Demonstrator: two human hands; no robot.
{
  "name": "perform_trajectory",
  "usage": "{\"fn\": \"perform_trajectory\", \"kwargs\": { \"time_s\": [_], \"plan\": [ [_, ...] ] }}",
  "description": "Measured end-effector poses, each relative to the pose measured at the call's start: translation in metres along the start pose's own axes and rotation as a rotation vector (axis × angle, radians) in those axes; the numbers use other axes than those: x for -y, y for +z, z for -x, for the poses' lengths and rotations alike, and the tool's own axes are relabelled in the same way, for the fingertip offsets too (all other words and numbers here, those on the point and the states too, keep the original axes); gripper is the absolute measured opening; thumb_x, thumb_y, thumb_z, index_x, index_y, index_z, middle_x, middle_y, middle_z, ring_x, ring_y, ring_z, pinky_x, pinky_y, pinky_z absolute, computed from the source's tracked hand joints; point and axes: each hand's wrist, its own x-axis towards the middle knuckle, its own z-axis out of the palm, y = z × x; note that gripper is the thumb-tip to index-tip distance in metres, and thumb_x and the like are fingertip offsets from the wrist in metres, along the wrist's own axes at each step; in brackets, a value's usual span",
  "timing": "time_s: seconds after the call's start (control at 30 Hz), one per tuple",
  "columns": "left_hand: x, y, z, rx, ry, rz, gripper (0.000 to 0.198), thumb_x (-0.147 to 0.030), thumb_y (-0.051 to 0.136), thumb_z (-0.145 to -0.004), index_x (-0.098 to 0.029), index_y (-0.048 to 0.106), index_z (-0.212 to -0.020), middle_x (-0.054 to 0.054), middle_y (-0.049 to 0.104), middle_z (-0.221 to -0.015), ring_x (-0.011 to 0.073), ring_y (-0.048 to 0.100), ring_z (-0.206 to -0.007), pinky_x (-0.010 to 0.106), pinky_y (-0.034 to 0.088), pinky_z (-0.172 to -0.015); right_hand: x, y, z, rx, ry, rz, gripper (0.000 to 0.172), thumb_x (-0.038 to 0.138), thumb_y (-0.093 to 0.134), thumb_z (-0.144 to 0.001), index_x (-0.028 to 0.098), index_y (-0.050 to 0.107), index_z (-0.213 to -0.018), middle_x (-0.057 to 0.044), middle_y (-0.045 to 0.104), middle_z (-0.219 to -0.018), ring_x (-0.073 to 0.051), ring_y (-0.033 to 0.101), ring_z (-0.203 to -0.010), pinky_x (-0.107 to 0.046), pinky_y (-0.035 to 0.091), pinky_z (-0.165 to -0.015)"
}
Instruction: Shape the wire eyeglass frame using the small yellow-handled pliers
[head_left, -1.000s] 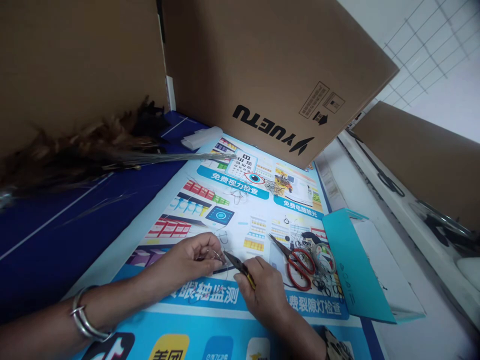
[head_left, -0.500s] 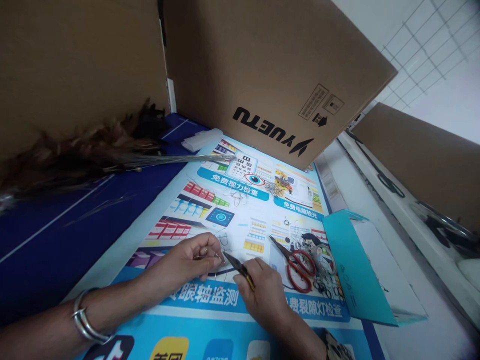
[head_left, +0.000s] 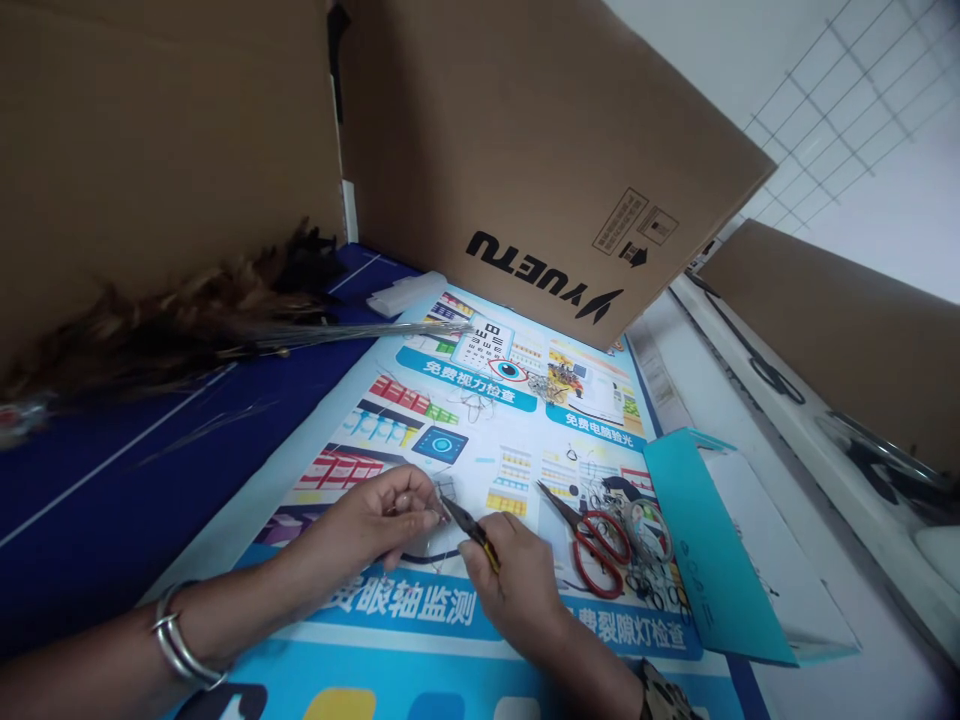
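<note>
My left hand (head_left: 394,515) is closed in a pinch, with fine wire showing at its fingertips. My right hand (head_left: 517,580) wraps round a pair of pliers (head_left: 471,525) with yellow and black handles. The pliers' dark jaws point up and left and reach the left fingertips; whether they grip the wire I cannot tell. To the right of the right hand lie red-handled scissors (head_left: 579,520), blades toward the upper left. Small bent wire pieces and rings (head_left: 660,590) are heaped beside them.
A printed poster (head_left: 480,475) covers the work surface. An open teal box (head_left: 694,550) stands at the right. Brown feathers (head_left: 187,310) and a bundle of long wires (head_left: 360,333) lie at the left. Cardboard panels (head_left: 450,150) rise behind. More wire bits (head_left: 544,385) lie farther back.
The pliers and my right hand have shifted slightly left and up, so the jaws are closer to the left fingertips. The view has tilted a little.
</note>
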Motion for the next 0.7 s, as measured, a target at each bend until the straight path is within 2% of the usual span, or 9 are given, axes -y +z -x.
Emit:
{"fn": "perform_trajectory", "kwargs": {
  "time_s": [0.33,0.7],
  "plan": [
    [0.0,-0.005,-0.005,-0.07,0.037,0.08,0.025,-0.041,0.069,-0.084,-0.02,0.055,-0.083,-0.01,0.044,-0.06,0.0055,0.035,-0.044,0.016,0.03,-0.04,0.003,-0.001,-0.018,-0.003,-0.03,-0.055,0.021,0.037,0.047,-0.095,0.02,0.057,-0.09,-0.006,0.065,-0.089,-0.021,0.062,-0.082,-0.026,0.036,-0.064],
    [0.006,-0.007,-0.005,-0.088,0.019,0.104,0.02,-0.037,0.07,-0.083,-0.021,0.058,-0.085,-0.007,0.05,-0.066,0.0074,0.042,-0.05,0.017,0.037,-0.043,0.0,0.0,-0.018,0.004,-0.039,-0.07,0.023,0.039,0.047,-0.096,0.019,0.057,-0.089,-0.006,0.064,-0.088,-0.02,0.061,-0.082,-0.026,0.036,-0.064]
  ]
}}
